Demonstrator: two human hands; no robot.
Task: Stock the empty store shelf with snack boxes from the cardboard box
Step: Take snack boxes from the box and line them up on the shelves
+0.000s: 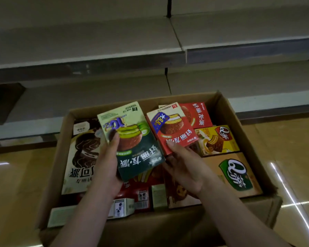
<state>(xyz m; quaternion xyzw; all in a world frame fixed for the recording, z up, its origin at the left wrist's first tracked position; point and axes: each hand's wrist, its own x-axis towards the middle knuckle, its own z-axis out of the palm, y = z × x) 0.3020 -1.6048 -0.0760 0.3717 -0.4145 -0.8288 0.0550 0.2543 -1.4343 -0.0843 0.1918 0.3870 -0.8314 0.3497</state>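
A left hand (106, 164) grips a flat, glossy green snack box (132, 139) above the open corrugated cardboard box (246, 129), its long axis running from 11 toward 5 o'clock. The right hand (184, 166) pinches a red snack box (173, 129) at 1 o'clock, under matte shelves (89, 49).

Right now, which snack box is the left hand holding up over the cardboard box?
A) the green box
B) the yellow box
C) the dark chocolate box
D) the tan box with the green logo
A: the left hand grips the green box from its left edge, thumb on its face, lifted above the other boxes in the cardboard box; the right hand holds a red box beside it.
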